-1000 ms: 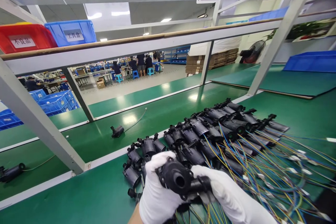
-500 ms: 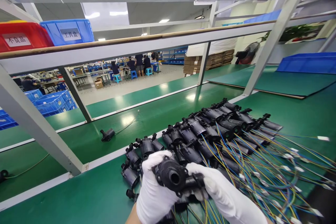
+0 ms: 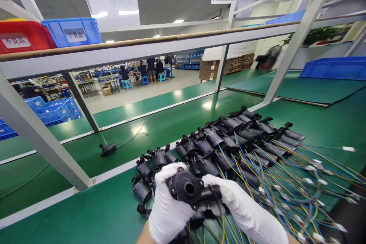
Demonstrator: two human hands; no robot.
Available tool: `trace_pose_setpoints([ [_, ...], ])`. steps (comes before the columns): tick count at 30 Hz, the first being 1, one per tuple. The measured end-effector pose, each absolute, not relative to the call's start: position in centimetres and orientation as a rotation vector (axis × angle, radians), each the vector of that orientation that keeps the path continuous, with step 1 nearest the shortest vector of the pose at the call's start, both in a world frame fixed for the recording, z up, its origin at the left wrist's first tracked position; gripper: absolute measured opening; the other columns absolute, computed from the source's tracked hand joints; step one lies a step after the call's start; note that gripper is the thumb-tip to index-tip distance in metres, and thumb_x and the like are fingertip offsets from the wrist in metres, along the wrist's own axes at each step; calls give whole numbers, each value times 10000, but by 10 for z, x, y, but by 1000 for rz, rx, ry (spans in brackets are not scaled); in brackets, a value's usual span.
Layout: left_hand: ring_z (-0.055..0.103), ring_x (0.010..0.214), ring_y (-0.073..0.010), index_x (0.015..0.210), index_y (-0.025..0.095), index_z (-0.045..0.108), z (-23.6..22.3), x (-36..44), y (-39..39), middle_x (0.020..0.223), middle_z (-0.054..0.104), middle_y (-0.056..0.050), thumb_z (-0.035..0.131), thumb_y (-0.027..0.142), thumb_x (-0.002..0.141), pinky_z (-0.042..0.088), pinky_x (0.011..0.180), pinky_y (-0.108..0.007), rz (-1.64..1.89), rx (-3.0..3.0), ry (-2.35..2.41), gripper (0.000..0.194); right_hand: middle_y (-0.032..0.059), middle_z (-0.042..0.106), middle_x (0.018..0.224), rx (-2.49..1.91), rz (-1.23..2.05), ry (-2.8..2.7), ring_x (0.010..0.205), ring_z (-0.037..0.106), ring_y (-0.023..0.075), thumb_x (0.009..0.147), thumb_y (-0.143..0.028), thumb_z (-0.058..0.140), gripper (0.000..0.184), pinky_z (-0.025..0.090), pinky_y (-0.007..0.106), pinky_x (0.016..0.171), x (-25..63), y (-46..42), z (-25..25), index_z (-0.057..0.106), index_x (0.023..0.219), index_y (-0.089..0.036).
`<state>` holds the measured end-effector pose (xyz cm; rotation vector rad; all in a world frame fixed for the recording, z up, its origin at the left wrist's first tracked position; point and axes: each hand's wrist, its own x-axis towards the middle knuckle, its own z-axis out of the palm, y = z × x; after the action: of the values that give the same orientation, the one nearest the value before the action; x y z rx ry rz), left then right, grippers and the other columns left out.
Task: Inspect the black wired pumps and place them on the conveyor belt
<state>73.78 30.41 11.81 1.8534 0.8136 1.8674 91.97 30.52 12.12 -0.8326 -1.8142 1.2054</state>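
Note:
Both my hands, in white gloves, hold one black water pump in the lower middle of the view. My left hand (image 3: 170, 206) is wrapped round the left side of this pump (image 3: 185, 188), whose round front with a central port faces me. My right hand (image 3: 233, 198) grips it from the right, by the side spout; some of its fingers are hidden beneath. Behind and around my hands lie rows of similar black pumps (image 3: 213, 137) on a green work surface. Their yellow, blue and green wires (image 3: 274, 171) with white connectors spread to the right.
One separate pump (image 3: 108, 149) with a trailing wire lies on the green strip beyond the white rail. White frame posts (image 3: 45, 133) and a shelf with red (image 3: 25, 36) and blue (image 3: 73, 32) bins stand ahead. A blue tray (image 3: 334, 68) sits right. People work far off.
The separate pump beyond the rail has shifted left with its wire, and another at the far left has left the view. My hands and their pump have hardly moved.

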Motion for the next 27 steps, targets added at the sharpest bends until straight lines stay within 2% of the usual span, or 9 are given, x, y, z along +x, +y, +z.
trace_pose_setpoints([
  [5,643,1026,-176,1152,274,395,122,737,301,1149,581,-30,810,93,639,532,881,-319,1807,1873,874,685,-1,546,609,-827,1280,-1762,503,473,127,864,-849,318,726,350,236,487,919,308,119,605,803,-185],
  [11,636,1030,-170,1131,268,387,118,738,303,1140,573,-30,804,114,670,525,895,-325,1793,1878,906,641,4,543,633,-835,1312,-1759,520,456,114,881,-837,296,757,327,226,484,921,310,115,640,824,-165],
  [16,635,1034,-171,1129,269,386,115,738,304,1143,574,-29,817,153,673,522,903,-329,1790,1880,895,638,3,546,622,-851,1283,-1777,515,471,118,893,-828,267,755,344,236,500,923,310,113,619,815,-165],
  [27,633,1053,-173,1144,279,395,114,737,305,1156,582,-28,787,97,654,520,906,-325,1822,1885,849,653,4,546,609,-850,1243,-1795,515,485,122,885,-839,238,770,363,232,504,919,308,120,603,788,-168],
])
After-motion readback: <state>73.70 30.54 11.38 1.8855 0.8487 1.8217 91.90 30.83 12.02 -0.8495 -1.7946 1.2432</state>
